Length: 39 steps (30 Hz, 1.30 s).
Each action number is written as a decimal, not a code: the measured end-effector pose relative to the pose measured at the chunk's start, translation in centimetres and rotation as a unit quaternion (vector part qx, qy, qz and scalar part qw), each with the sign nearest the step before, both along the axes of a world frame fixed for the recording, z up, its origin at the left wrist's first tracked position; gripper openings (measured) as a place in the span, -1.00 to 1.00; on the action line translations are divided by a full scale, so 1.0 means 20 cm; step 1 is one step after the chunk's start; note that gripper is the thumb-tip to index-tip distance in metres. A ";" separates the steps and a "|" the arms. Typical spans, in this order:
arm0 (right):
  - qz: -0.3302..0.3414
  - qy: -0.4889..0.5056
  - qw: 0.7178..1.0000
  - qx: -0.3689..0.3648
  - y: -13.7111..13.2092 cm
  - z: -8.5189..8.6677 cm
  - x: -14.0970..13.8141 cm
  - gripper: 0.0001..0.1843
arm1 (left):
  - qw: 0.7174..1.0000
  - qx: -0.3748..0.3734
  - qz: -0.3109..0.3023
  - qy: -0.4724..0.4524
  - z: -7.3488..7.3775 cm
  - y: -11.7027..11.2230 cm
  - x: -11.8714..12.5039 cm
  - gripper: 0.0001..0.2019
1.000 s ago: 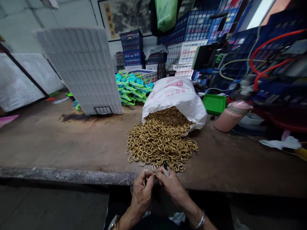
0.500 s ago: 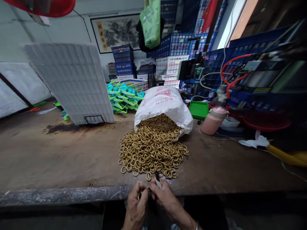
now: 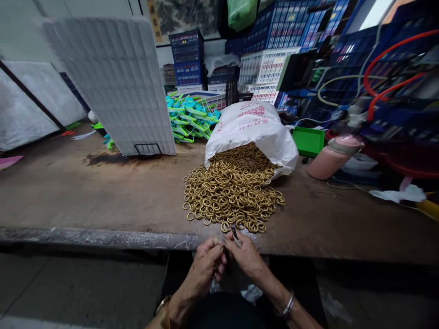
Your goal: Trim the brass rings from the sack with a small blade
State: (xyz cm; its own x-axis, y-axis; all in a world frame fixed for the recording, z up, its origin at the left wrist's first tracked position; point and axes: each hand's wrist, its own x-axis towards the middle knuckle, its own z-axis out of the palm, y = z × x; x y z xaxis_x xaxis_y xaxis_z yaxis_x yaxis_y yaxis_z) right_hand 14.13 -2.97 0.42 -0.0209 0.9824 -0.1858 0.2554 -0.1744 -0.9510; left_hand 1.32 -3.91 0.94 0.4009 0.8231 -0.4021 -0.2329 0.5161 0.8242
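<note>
My two hands meet at the near edge of the brown workbench point(image 3: 85, 196), just below a heap of brass rings point(image 3: 233, 192) that spills from a white sack point(image 3: 254, 130). My left hand point(image 3: 206, 267) is curled, its fingers pinched together; what it holds is hidden now. My right hand point(image 3: 247, 258) grips a small dark tool point(image 3: 235, 236) whose tip points up toward the heap. The fingertips of both hands touch each other.
A white gridded panel point(image 3: 116, 82) leans upright at back left. Teal and green plastic parts point(image 3: 190, 119) lie behind it. A green tray point(image 3: 308, 140) and a pink bottle point(image 3: 331, 157) sit right of the sack. Blue and white crates, hoses and machinery fill the back right.
The view has tilted down and shifted. The brass ring seen between my left fingers earlier is now hidden. Both hands stay together at the bench edge with the tool still held.
</note>
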 end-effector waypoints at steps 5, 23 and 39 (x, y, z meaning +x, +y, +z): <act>0.022 0.012 1.000 0.010 -0.01 0.00 -0.01 -0.74 | 1.000 0.003 0.013 -0.016 0.00 -0.02 -0.01 -0.71; 0.118 -0.307 0.942 0.073 -0.09 0.02 0.01 -0.78 | 0.996 0.052 0.028 0.071 0.03 -0.02 0.01 -0.68; 0.039 -0.432 0.889 0.144 0.03 -0.04 0.10 -0.66 | 0.993 -0.091 -0.066 0.044 -0.21 -0.07 0.00 -0.75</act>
